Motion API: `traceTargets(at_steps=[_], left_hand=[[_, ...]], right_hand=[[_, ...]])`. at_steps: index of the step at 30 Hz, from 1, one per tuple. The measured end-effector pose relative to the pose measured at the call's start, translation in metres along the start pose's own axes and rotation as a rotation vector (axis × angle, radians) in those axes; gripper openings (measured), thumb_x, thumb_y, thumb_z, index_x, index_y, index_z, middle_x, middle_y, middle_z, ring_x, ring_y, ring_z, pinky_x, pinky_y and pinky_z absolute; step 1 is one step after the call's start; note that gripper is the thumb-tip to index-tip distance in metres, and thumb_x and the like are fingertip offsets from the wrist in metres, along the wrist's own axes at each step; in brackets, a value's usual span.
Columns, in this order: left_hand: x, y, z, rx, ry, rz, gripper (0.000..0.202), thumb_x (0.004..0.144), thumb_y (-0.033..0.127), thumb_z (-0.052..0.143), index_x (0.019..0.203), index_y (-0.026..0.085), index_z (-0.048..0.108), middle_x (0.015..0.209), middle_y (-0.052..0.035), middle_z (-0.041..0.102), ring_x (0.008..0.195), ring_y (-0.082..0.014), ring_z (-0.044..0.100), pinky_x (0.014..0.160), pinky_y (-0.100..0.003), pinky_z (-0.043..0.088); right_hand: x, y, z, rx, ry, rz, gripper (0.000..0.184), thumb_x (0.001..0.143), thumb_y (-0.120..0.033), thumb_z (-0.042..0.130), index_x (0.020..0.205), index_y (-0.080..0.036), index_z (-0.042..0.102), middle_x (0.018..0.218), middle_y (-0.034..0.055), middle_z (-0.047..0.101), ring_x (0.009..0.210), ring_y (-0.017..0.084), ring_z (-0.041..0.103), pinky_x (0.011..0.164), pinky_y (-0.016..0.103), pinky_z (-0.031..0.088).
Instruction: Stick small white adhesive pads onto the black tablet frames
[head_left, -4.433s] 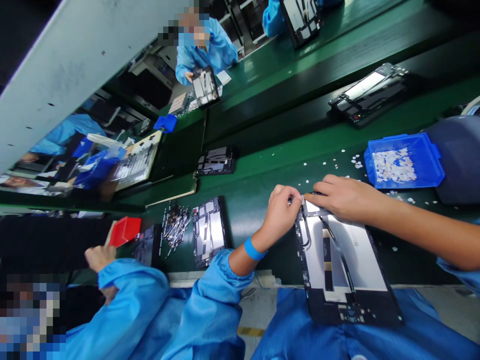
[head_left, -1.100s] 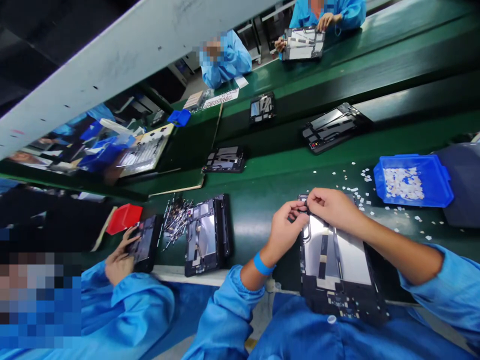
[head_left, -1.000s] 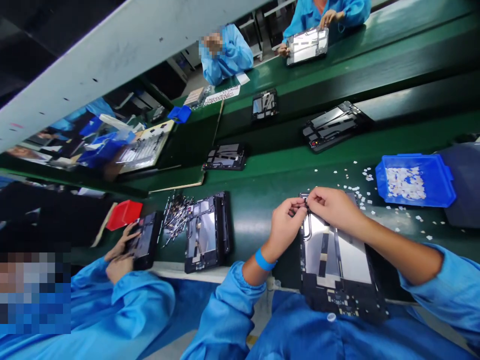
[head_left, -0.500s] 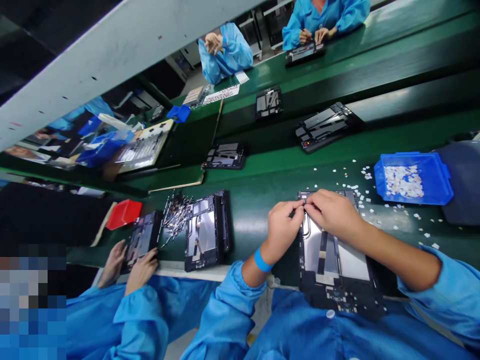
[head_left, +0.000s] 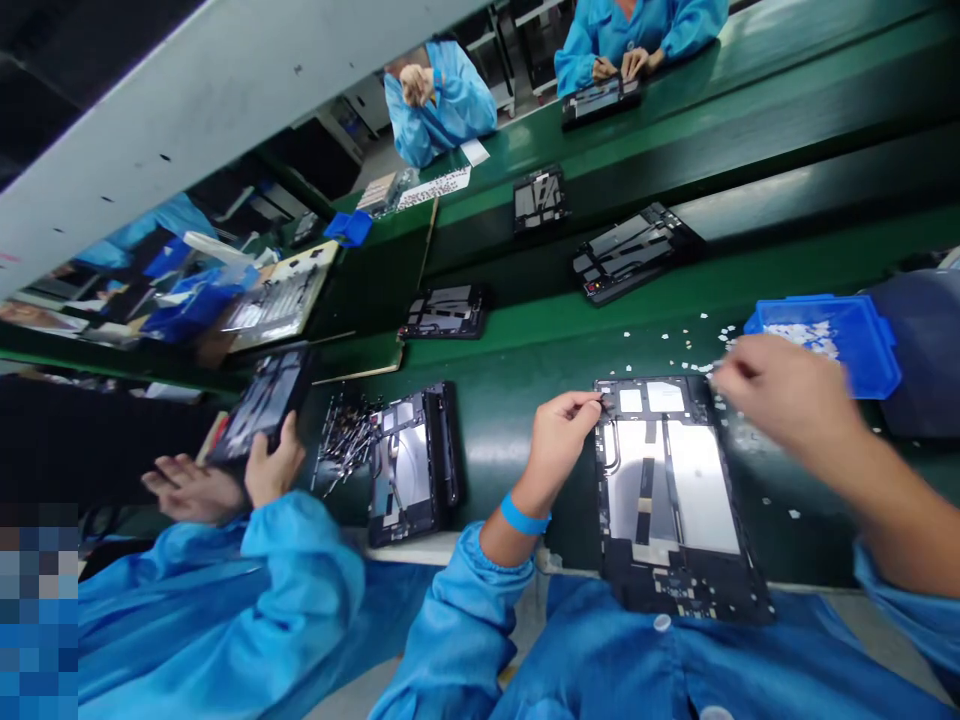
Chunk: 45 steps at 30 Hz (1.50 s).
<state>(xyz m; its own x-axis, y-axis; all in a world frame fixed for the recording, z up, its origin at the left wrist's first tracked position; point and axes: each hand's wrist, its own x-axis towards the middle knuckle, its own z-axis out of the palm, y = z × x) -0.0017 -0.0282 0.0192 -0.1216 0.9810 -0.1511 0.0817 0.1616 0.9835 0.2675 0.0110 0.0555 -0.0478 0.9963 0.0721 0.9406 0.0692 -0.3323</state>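
An opened tablet housing [head_left: 701,480], with bright metal plates and dark ribbon cables, lies in front of me at the bench edge. At its upper left corner my left hand [head_left: 559,435] is closed in a pinch; whatever is between thumb and finger is too small to make out. My right hand [head_left: 795,400] is off the housing, past its upper right corner, over the scattered small white pieces [head_left: 694,365]. Motion smears its fingers, so their grip cannot be told. Just behind that hand stands a blue bin [head_left: 874,350] holding many white pieces.
Stacked tablet housings [head_left: 409,465] and a pile of thin dark strips [head_left: 341,440] lie to my left. Beside them a co-worker's hands [head_left: 274,465] handle another housing [head_left: 262,400]. More housings [head_left: 637,250] rest along the green bench [head_left: 525,350]. Two people sit opposite.
My right hand has left the housing's upper left corner and moved right, toward the blue bin. My left hand stays at the corner. The co-worker on the left has lifted a housing.
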Motion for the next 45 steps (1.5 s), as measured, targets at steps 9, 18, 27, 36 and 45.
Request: traceTargets(at_steps=[9, 18, 27, 36, 45], left_hand=[[0.002, -0.002, 0.006, -0.163, 0.017, -0.043, 0.014, 0.074, 0.023, 0.077, 0.084, 0.018, 0.068, 0.083, -0.0040, 0.076, 0.079, -0.0160, 0.071, 0.075, -0.027, 0.052], [-0.016, -0.004, 0.010, 0.081, 0.113, 0.117, 0.006, 0.080, 0.020, 0.071, 0.085, 0.018, 0.068, 0.078, -0.0001, 0.071, 0.071, -0.0130, 0.065, 0.067, -0.025, 0.050], [-0.020, -0.003, 0.013, 0.159, 0.114, 0.164, 0.002, 0.081, 0.018, 0.069, 0.083, 0.019, 0.070, 0.083, -0.0020, 0.075, 0.077, -0.0152, 0.069, 0.072, -0.027, 0.053], [-0.009, -0.003, 0.007, -0.003, 0.043, 0.014, 0.011, 0.081, 0.026, 0.074, 0.082, 0.018, 0.066, 0.075, -0.0015, 0.071, 0.068, -0.0129, 0.064, 0.064, -0.024, 0.049], [0.000, 0.011, -0.038, 0.701, -0.073, 0.486, 0.016, 0.094, 0.020, 0.064, 0.107, 0.022, 0.074, 0.104, -0.0066, 0.076, 0.097, -0.0214, 0.070, 0.090, -0.036, 0.055]], right_hand=[[-0.029, -0.031, 0.017, 0.188, 0.052, -0.362, 0.019, 0.097, -0.025, 0.056, 0.087, -0.021, 0.072, 0.089, 0.0069, 0.073, 0.086, 0.022, 0.066, 0.079, 0.033, 0.046], [-0.022, -0.091, 0.047, 0.288, -0.070, -0.295, 0.020, 0.096, -0.022, 0.057, 0.087, -0.020, 0.075, 0.090, 0.0064, 0.076, 0.086, 0.023, 0.068, 0.075, 0.031, 0.044], [-0.016, -0.094, 0.052, 0.405, -0.106, -0.166, 0.013, 0.081, -0.017, 0.059, 0.069, -0.021, 0.061, 0.072, 0.0017, 0.067, 0.070, 0.018, 0.061, 0.065, 0.029, 0.035], [-0.002, 0.018, -0.013, 0.000, 0.026, 0.258, 0.014, 0.085, -0.028, 0.064, 0.072, -0.024, 0.062, 0.076, 0.0098, 0.069, 0.064, 0.021, 0.054, 0.061, 0.035, 0.032], [0.003, -0.041, 0.002, 0.290, -0.231, -0.111, 0.021, 0.092, -0.033, 0.058, 0.088, -0.025, 0.077, 0.086, 0.0039, 0.078, 0.076, 0.022, 0.069, 0.068, 0.032, 0.043]])
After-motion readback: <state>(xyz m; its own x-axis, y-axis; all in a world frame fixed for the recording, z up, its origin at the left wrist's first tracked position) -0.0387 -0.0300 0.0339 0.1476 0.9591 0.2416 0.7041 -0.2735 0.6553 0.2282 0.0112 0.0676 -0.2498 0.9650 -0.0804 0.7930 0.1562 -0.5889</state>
